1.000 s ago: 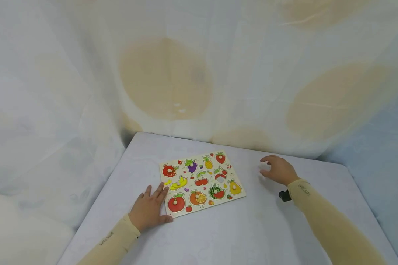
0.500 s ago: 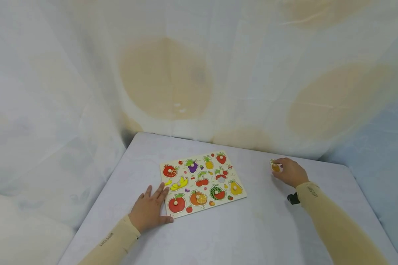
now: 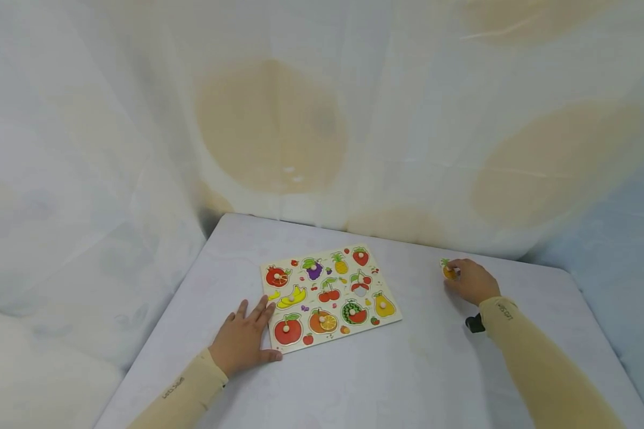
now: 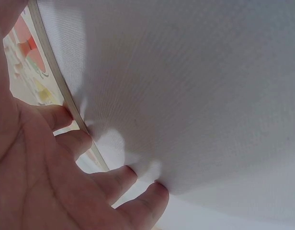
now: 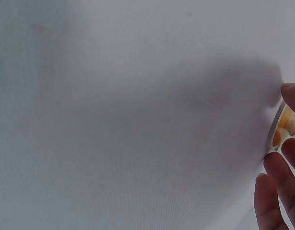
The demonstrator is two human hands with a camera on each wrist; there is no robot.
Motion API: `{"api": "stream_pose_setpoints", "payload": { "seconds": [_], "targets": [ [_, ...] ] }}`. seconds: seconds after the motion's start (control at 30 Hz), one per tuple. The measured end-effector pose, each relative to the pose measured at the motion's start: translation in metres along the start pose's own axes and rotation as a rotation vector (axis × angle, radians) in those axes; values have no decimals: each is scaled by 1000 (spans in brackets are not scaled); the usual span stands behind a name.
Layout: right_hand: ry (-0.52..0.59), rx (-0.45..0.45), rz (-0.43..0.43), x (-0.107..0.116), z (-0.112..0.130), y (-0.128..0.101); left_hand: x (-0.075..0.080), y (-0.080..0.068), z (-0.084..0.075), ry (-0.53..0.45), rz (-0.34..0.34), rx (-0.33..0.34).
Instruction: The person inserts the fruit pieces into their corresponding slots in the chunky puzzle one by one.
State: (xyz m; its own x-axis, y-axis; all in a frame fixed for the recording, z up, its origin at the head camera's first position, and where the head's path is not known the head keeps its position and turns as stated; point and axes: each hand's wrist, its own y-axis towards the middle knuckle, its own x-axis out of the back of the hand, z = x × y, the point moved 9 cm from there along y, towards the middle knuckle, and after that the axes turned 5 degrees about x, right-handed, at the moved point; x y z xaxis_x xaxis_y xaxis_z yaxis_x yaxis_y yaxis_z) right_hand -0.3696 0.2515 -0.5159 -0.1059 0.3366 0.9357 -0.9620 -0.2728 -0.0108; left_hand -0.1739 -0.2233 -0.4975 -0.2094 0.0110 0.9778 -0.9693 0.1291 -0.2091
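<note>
Right hand (image 3: 471,281) lowered, grip pinching fruit piece (image 3: 448,271) on table; left hand (image 3: 241,339) spread flat at puzzle board (image 3: 330,296) edge

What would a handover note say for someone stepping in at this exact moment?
Left hand: flat, fingers straight, resting against the near left corner of the wooden fruit peg puzzle board.
Right hand: pinching a small yellow-orange wooden fruit piece on the white table, right of the board.
Done: that one piece is off the board and in hand.
Left: the other fruit pieces sit in their slots; whether the held piece goes down or back cannot be told.
</note>
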Motion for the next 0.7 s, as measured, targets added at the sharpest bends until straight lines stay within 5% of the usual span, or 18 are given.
{"api": "stream_pose_setpoints", "payload": {
  "seconds": [0.7],
  "targets": [
    [-18,-26,-18,-1,2,7,1,0,0,14,5,1]
  ]
}}
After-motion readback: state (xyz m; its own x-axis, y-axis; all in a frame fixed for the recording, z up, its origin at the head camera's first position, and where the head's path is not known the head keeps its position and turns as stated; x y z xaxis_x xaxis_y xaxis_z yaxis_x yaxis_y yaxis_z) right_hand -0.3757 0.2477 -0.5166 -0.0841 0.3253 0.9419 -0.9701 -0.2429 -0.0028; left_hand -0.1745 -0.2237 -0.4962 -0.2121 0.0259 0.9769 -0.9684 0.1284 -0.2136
